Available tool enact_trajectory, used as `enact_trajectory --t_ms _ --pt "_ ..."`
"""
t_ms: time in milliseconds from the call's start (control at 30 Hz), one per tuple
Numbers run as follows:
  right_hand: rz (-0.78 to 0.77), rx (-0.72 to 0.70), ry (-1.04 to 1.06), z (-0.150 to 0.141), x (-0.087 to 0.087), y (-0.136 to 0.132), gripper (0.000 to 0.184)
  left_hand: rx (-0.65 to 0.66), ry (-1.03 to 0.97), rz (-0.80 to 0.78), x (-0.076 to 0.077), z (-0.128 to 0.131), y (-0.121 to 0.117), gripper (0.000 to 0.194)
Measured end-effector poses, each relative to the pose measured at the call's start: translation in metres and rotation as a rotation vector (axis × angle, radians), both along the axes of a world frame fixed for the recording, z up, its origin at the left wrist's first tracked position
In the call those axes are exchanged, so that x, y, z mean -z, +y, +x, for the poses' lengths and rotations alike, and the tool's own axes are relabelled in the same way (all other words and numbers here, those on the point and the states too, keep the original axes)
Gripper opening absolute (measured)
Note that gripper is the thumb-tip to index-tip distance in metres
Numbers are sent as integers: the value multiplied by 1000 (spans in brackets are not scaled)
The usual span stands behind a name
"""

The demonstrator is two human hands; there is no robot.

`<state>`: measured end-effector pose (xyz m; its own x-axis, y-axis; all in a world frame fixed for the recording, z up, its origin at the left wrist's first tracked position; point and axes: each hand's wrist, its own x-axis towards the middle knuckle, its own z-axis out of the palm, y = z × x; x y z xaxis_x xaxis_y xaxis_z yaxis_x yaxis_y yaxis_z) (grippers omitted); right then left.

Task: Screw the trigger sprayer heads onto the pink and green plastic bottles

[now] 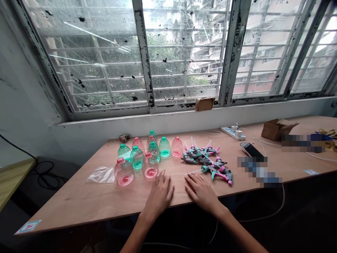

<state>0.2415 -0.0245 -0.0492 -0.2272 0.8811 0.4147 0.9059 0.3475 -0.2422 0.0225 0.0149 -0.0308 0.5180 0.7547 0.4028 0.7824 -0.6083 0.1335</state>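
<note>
My left hand [161, 189] lies flat on the wooden table, fingers stretched out, just in front of a pink bottle [151, 165]. Flat on the tabletop too, my right hand [200, 189] has its fingers spread beside a pile of spray heads. The nearest spray head [218, 174] is teal, pink and grey, its thin clear tube reaching toward my right fingertips. Behind it the other spray heads [200, 154] lie heaped with their tubes. Clear green and pink bottles without tops stand upright in a group, among them a green bottle [137, 158] and another pink bottle [123, 172].
A crumpled clear plastic bag [101, 174] lies left of the bottles. To the right are a phone [252, 151], a white power strip [232, 133] with plugs and cables, and an open cardboard box [276, 129]. The table [92, 207] meets a window wall behind.
</note>
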Motion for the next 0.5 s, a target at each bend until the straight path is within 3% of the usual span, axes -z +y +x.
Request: enact_trajectory --t_ms 167,333,500 --pt "100 -27 79 0 2 -4 34 -60 -150 104 -11 -1 -9 50" --pt "161 -19 187 2 6 -8 27 -339 -594 273 -19 -4 -6 69" --pt "207 -95 439 4 -4 -33 27 -225 -773 84 -17 -13 9 92"
